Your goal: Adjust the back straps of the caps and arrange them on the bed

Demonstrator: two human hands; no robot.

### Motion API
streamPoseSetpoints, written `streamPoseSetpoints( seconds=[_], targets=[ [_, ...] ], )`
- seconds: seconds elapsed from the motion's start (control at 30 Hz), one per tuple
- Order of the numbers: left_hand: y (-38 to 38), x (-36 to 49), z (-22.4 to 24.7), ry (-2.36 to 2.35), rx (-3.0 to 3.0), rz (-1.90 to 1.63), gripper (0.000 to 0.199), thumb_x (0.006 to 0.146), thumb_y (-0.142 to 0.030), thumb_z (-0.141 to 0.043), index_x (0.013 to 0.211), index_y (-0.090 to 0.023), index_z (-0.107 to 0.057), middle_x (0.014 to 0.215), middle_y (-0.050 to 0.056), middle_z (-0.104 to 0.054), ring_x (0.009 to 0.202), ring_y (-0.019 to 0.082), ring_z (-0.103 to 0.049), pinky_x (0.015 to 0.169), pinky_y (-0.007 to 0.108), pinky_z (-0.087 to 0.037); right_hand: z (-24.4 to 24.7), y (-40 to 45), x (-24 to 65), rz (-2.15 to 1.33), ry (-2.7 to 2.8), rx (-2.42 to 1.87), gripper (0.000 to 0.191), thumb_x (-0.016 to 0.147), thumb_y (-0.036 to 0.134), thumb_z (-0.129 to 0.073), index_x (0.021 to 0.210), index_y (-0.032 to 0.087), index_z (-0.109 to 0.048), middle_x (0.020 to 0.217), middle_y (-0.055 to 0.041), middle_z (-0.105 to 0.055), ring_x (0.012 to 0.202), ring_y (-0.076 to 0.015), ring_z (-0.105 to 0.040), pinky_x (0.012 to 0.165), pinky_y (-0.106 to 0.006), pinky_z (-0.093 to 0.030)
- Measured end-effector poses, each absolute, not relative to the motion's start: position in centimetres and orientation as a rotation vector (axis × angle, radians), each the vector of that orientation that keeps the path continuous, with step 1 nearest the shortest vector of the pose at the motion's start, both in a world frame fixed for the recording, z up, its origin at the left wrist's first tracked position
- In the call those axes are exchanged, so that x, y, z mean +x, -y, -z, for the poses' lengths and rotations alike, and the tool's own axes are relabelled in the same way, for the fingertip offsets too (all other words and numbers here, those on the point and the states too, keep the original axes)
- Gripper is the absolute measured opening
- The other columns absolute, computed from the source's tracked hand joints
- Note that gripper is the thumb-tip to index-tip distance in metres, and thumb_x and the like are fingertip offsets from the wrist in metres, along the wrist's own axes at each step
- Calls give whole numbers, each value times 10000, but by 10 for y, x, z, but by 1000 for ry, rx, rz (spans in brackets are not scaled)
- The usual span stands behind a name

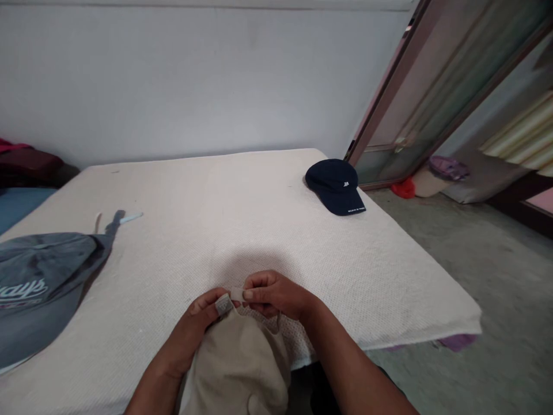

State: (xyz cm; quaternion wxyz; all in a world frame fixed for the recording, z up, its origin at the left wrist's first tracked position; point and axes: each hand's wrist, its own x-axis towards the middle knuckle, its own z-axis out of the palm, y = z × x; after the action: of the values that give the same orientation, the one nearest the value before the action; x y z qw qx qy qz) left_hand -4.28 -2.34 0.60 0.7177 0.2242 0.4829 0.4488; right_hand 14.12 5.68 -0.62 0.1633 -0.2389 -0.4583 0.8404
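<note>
A beige cap (pixel 239 360) is held at the near edge of the bed, its crown toward me. My left hand (pixel 199 320) pinches one strap end of the cap, where a grey hook-and-loop patch (pixel 223 304) shows by the thumb. Thumb and fingers of my right hand (pixel 276 294) are closed on the other, pale strap end (pixel 237 294). The two ends sit close together between my hands; whether they overlap I cannot tell.
A navy cap (pixel 334 185) lies at the far right of the white-covered bed (pixel 194 202). On the left is a grey cap (pixel 43 288) with its strap (pixel 116 222) undone. A wall (pixel 216 80) stands behind; concrete floor (pixel 432 242) lies to the right.
</note>
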Motion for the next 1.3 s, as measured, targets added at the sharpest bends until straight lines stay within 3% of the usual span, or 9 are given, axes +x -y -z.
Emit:
streamPoseSetpoints(
  seconds=[0.77,1.0,1.3],
  targets=[
    [24,-41,-6,-1060,492,-956,127,723,-287,-722,776,-175,-695,703,9,-686,605,105,-594,595,191,-439,5,-57,144,-2390,1290,-669,132,779,246,-630,739,128,-585,536,55,-477,411,-26,-321,373,-168,-206],
    [24,-39,-9,-1070,470,-964,229,644,-344,-779,760,-163,-702,692,18,-691,586,111,-595,579,195,-448,5,-55,144,-2429,1210,-600,113,773,219,-620,721,129,-576,523,56,-479,392,-25,-312,362,-172,-184],
    [25,-42,-1,-1087,461,-964,221,679,-336,-753,825,-180,-697,686,21,-677,604,129,-599,591,217,-458,4,-55,143,-2471,1262,-592,98,772,215,-619,742,124,-599,505,63,-476,394,-24,-320,361,-163,-199]
  ],
)
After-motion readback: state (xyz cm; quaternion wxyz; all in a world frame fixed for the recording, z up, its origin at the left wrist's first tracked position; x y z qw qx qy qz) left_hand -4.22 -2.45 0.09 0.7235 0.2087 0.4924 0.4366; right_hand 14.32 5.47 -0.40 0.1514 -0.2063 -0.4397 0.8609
